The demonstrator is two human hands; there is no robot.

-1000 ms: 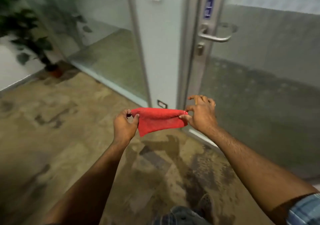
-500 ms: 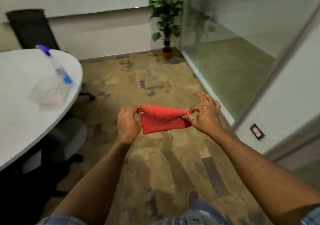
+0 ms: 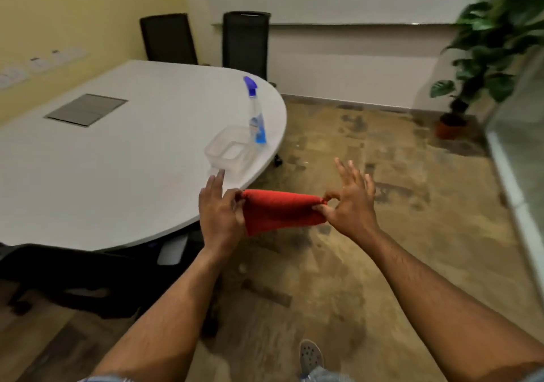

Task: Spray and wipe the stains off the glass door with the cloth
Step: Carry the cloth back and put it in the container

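Note:
A folded red cloth (image 3: 279,212) is stretched between both my hands in front of me, above the floor. My left hand (image 3: 219,215) pinches its left end and my right hand (image 3: 351,206) pinches its right end with thumb and forefinger, other fingers spread. A clear spray bottle (image 3: 255,113) with a blue nozzle and blue liquid stands upright near the edge of the white table (image 3: 117,158), beyond my left hand. Only a strip of the glass wall (image 3: 518,134) shows at the right edge; the door itself is out of view.
A clear plastic container (image 3: 231,152) sits beside the bottle on the table. Two black chairs (image 3: 244,43) stand behind the table, another at lower left. A potted plant (image 3: 482,57) stands in the right corner. My shoe (image 3: 310,356) is on the patterned floor.
The view has swung left, away from the glass door to the table with the spray bottle. Both hands still hold the red cloth, now closer to the table's edge.

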